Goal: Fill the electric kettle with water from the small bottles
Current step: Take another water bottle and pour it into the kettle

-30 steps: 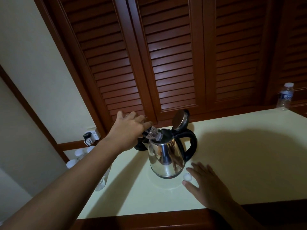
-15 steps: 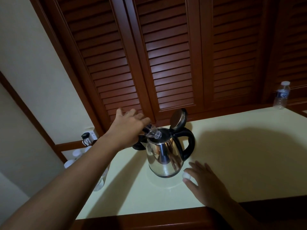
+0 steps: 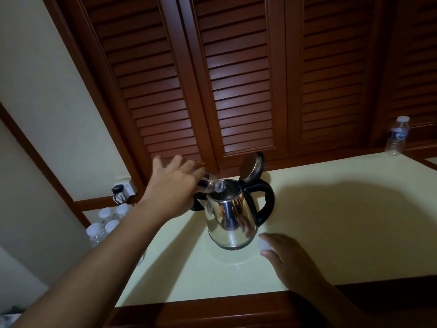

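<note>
I see dark louvered wooden doors (image 3: 236,86) behind the pale yellow countertop (image 3: 343,221); a wall socket (image 3: 124,188) sits left of the countertop.

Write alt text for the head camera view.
A left hand tips a small clear plastic bottle into an open stainless steel electric kettle on a pale yellow counter. The right hand rests beside a white bottle cap; another capped water bottle stands far right.

surface: pale counter (image 3: 343,221) | on it: kettle (image 3: 233,221), bottle (image 3: 396,136), cap (image 3: 263,245)
</note>
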A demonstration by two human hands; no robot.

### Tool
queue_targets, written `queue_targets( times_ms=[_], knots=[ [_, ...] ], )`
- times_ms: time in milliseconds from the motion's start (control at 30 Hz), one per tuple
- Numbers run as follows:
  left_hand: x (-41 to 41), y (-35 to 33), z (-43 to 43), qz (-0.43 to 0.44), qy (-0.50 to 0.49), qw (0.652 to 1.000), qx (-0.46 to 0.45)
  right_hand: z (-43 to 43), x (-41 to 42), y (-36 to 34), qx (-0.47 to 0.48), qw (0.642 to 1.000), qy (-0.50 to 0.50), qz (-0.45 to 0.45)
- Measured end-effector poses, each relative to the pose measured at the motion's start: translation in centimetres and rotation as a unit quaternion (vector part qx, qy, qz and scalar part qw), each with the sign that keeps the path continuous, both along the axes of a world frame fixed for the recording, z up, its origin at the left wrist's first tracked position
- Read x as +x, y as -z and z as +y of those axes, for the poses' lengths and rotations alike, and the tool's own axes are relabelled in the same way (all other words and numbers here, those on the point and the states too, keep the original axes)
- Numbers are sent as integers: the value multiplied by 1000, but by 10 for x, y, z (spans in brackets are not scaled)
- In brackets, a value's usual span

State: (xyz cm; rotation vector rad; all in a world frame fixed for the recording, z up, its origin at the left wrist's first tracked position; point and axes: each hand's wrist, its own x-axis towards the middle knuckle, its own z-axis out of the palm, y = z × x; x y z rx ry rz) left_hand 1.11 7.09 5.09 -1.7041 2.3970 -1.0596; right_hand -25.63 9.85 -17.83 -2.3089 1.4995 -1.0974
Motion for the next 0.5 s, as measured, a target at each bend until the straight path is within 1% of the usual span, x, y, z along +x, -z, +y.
queue_targets(
  times_ms=[100,167,233,300,367,433,500],
  knots=[
    [13,22,19,82,1,997,-10,3,-1,-12,61,997,-11,-43],
    [16,39,37,170,2,985,-15,6,0,-25,90,995,-10,-49],
    [12,59,60,278,15,960,9,10,3,-41,112,993,-16,-42],
    [5,79,88,377,42,923,58,17,7,-54,124,991,-34,-39],
    [0,99,110,412,65,903,107,23,10,-65,123,991,-53,-15],
    [-2,113,124,410,78,899,135,29,11,-77,125,989,-78,3],
    [-2,119,131,415,79,894,151,34,11,-89,143,985,-96,-5]
  ],
)
